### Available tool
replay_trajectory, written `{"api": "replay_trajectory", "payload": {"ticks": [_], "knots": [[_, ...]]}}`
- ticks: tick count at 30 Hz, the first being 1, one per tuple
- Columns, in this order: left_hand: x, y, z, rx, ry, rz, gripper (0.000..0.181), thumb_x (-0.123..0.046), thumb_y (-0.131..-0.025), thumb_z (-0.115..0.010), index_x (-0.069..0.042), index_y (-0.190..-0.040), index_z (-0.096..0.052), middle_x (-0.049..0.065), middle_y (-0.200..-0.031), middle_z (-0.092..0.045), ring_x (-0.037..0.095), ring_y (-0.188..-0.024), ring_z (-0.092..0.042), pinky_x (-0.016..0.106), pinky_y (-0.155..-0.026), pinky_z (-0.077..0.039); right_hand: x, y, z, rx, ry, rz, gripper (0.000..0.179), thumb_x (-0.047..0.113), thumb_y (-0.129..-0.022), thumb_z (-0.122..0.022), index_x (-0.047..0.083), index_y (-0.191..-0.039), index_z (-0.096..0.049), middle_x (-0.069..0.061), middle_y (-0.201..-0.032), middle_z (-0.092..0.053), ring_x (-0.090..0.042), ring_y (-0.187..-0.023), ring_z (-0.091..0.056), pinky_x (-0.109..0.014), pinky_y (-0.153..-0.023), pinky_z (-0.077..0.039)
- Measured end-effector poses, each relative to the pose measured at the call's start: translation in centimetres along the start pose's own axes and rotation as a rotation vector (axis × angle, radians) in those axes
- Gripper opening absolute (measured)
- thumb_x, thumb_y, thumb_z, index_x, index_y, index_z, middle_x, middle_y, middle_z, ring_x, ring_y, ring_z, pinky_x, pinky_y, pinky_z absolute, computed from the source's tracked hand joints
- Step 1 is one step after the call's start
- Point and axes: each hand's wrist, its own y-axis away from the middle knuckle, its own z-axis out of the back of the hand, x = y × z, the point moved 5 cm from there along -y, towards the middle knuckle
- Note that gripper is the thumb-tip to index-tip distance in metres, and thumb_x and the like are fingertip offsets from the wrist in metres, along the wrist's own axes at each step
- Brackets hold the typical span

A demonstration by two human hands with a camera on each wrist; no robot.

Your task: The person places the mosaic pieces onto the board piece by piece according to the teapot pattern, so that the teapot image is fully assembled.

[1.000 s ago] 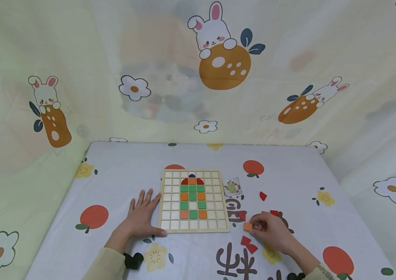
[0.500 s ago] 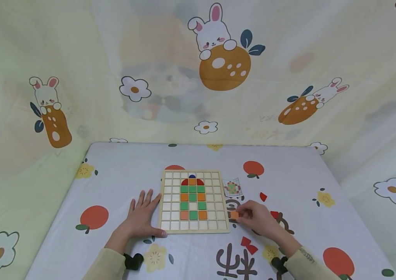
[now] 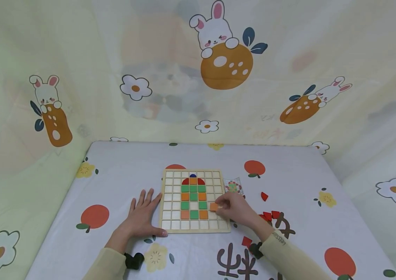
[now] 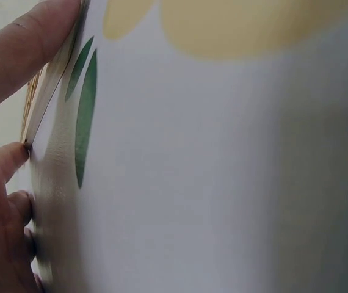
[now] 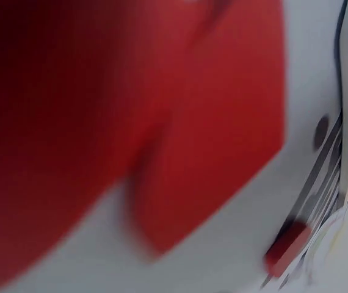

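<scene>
A square wooden grid board (image 3: 177, 232) lies on the cloth, with green, orange, red and blue pieces set in its middle columns. My left hand (image 3: 141, 216) rests at its left side, fingers spread, index at the left edge and thumb by the near left corner. In the left wrist view the thumb (image 4: 24, 52) and a fingertip meet the board's edge (image 4: 52, 91). My right hand (image 3: 235, 209) pinches an orange square tile (image 3: 213, 207) over the board's right columns; the right wrist view does not show this tile.
A small pattern card (image 3: 232, 185) sits by the board's upper right, partly behind my right hand. Several red pieces are scattered to the right, including a red piece (image 3: 264, 196) and a red tile (image 3: 246, 241). Blurred red pieces (image 5: 235, 134) fill much of the right wrist view.
My right hand has carried the orange tile leftward and slightly away from me, from the cloth right of the board to over its right columns. The left hand stays in place.
</scene>
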Motion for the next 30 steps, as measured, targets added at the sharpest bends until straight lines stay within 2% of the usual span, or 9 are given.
{"api": "replay_trajectory", "payload": {"ticks": [7,13,23,30], "knots": [[0.0,0.0,0.1,-0.009,-0.003,-0.009,0.126,-0.058,-0.061,-0.09,-0.017,-0.163,-0.029,0.016,-0.173,-0.011,0.043,-0.16,0.003,0.071,-0.124,0.0,1.9,-1.3,-1.3,0.046,0.015,0.053,0.019,0.01,-0.087,-0.08,0.008,-0.105,-0.077,0.001,-0.089,-0.063,-0.015,-0.081,-0.053,-0.022,-0.067,-0.046],[0.0,0.0,0.0,-0.006,-0.004,-0.014,0.125,-0.058,-0.061,-0.089,-0.017,-0.163,-0.029,0.016,-0.173,-0.011,0.043,-0.16,0.003,0.071,-0.124,0.0,2.9,-2.1,-2.0,0.069,0.081,0.102,0.016,0.012,-0.087,-0.081,0.009,-0.102,-0.077,0.002,-0.086,-0.061,-0.014,-0.078,-0.053,-0.023,-0.066,-0.046],[0.1,-0.1,0.0,-0.002,0.005,-0.012,0.125,-0.058,-0.061,-0.09,-0.017,-0.163,-0.029,0.016,-0.173,-0.011,0.043,-0.16,0.003,0.07,-0.124,0.0,3.3,-3.1,-2.8,0.098,0.085,0.046,0.022,0.016,-0.087,-0.082,0.009,-0.108,-0.078,0.002,-0.085,-0.062,-0.015,-0.078,-0.055,-0.025,-0.068,-0.048],[0.1,-0.1,-0.1,0.0,0.003,-0.009,0.125,-0.057,-0.061,-0.09,-0.017,-0.163,-0.028,0.016,-0.173,-0.01,0.042,-0.16,0.004,0.07,-0.124,0.001,4.0,-3.2,-3.1,0.111,0.095,0.093,0.019,0.014,-0.087,-0.082,0.008,-0.105,-0.077,0.002,-0.085,-0.063,-0.013,-0.073,-0.056,-0.026,-0.068,-0.049]]}}
